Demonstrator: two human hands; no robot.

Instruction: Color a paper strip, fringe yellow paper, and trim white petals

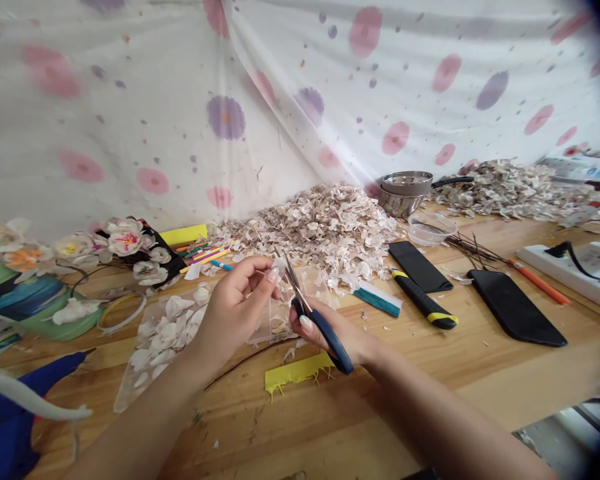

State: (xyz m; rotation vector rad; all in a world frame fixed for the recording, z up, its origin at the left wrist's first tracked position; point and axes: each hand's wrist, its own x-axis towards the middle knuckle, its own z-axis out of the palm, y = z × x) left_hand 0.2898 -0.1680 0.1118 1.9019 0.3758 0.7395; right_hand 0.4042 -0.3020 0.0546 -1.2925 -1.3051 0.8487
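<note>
Between its thumb and fingers, my left hand pinches a small whitish petal-like piece. Dark-blue-handled scissors are in my right hand, their blades pointing up and away, close beside that piece. Whether the blades touch it I cannot tell. Under my hands lies a clear plastic tray with many white petals in its left part. A thin dark stem crosses the table in front of the tray, near a yellow fringed strip.
Behind stands a big heap of pale flakes, with metal bowls beside it. To the right lie a black-and-yellow knife handle, dark phones and a power strip. A blue glue gun and handmade flowers occupy the left.
</note>
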